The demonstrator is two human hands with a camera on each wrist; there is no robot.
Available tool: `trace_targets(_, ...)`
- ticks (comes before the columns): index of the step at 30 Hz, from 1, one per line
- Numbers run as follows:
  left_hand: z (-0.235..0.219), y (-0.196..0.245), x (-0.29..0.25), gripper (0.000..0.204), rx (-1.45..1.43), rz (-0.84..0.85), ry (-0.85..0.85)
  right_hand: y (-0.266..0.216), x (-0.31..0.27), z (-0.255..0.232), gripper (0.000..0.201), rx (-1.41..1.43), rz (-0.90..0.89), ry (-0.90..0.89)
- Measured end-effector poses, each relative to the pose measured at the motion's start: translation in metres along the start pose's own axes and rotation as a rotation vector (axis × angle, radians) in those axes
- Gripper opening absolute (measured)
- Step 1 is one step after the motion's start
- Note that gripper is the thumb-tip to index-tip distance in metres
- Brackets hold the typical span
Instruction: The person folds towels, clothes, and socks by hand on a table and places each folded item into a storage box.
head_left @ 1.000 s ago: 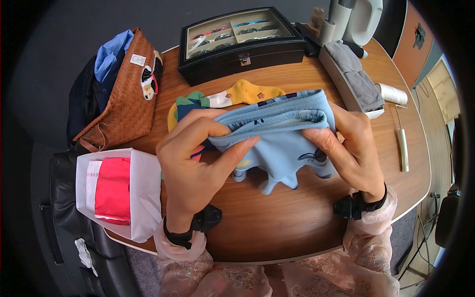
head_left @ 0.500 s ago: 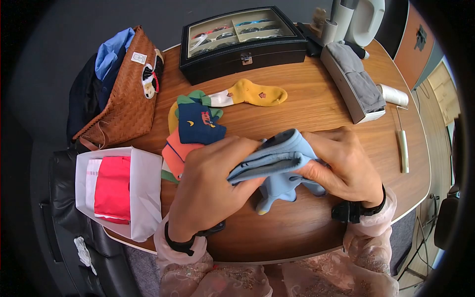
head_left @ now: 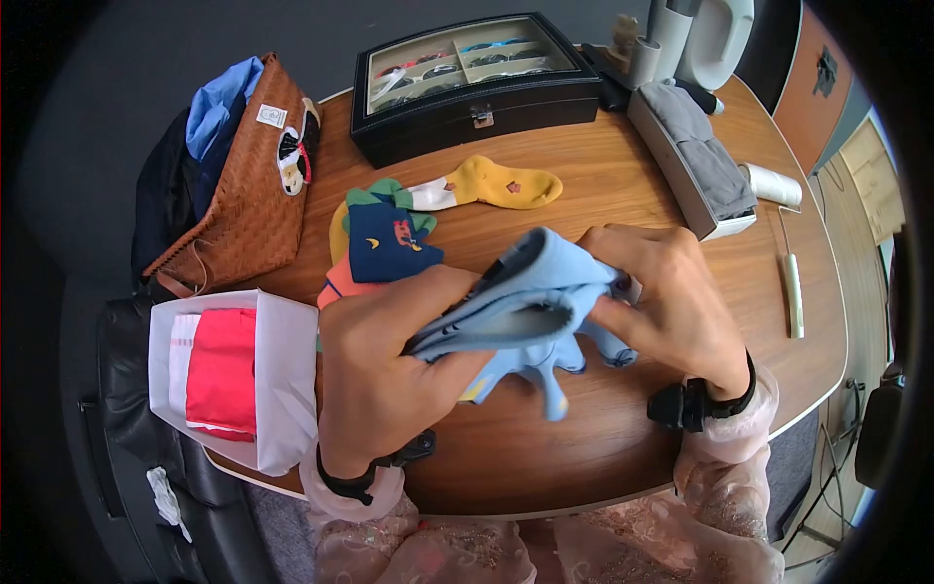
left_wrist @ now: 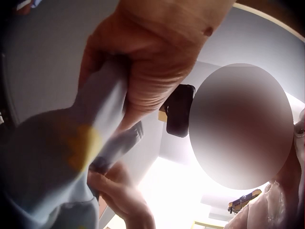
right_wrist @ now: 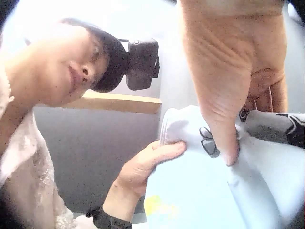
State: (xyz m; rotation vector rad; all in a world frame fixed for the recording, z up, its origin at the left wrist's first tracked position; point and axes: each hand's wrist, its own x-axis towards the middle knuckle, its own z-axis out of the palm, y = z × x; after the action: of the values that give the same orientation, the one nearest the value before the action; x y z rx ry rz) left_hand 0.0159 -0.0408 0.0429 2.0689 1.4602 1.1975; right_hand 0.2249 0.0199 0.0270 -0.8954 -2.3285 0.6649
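A light blue printed garment (head_left: 550,292), soft and stretchy with a banded opening, hangs between both hands over the near part of the table. At its left side my left hand (head_left: 384,365) pinches the band between thumb and fingers. My right hand (head_left: 671,302) grips the other side, thumb near the opening. The cloth's lower part dangles in loose points below the hands. From the left wrist, a yellow print (left_wrist: 86,145) shows on the fabric; the right wrist view has the right thumb pressed on it beside a dark leaf-like print (right_wrist: 208,142).
Behind the left hand lie folded socks, a navy one (head_left: 389,243) and a yellow one (head_left: 506,185). A white box (head_left: 287,389) with red cloth and a woven basket (head_left: 248,195) stand left. At the back are a glass-topped case (head_left: 477,117) and a box of grey cloth (head_left: 705,156).
Both hands have come nearer the table's front edge with the garment, uncovering the socks. The band, stretched wide between the hands before, is now bunched and its opening tilted.
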Motion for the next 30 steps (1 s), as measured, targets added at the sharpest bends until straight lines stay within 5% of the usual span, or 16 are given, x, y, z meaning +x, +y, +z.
trace_targets(8,0.002,-0.007,-0.002,0.013,-0.172,-0.112,0.017,0.001,0.002,0.002,0.025,-0.04,-0.046,0.038)
trace_targets(10,0.001,-0.004,-0.003,0.014,-0.202,-0.134,-0.008,-0.007,0.004,-0.001,0.038,0.068,-0.052,-0.079)
trace_targets(11,0.0,-0.003,-0.004,0.015,-0.231,-0.157,-0.032,-0.002,0.004,0.008,0.048,0.058,-0.128,0.008)
trace_targets(14,0.0,-0.002,-0.005,0.016,-0.286,-0.129,-0.093,-0.002,0.003,0.013,0.044,-0.019,-0.053,-0.088)
trace_targets(18,-0.002,-0.001,-0.006,0.015,-0.232,-0.099,-0.055,-0.002,0.003,0.016,0.031,0.037,-0.056,-0.003)
trace_targets(24,-0.001,-0.003,-0.006,0.021,-0.542,-0.098,0.068,0.004,0.005,0.019,0.023,-0.068,-0.114,0.111)
trace_targets(30,0.001,0.003,-0.002,0.029,-0.757,-0.308,0.151,-0.001,0.004,0.02,0.022,0.098,-0.021,0.075)
